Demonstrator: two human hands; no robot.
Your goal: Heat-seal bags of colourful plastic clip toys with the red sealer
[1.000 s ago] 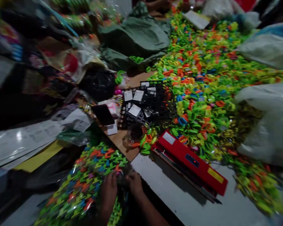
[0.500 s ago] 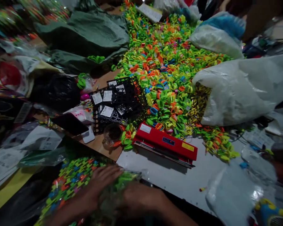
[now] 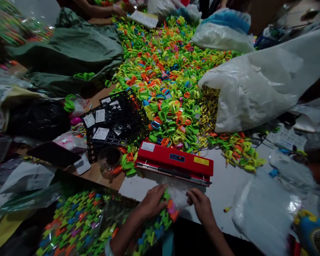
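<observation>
Both your hands grip the clear bag of coloured pieces (image 3: 173,204), left hand (image 3: 153,202) and right hand (image 3: 201,206), just before the red sealer (image 3: 174,161)

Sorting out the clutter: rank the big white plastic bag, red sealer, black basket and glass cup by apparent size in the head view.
1. White plastic bag
2. Red sealer and black basket, too alike to rank
3. Glass cup
</observation>
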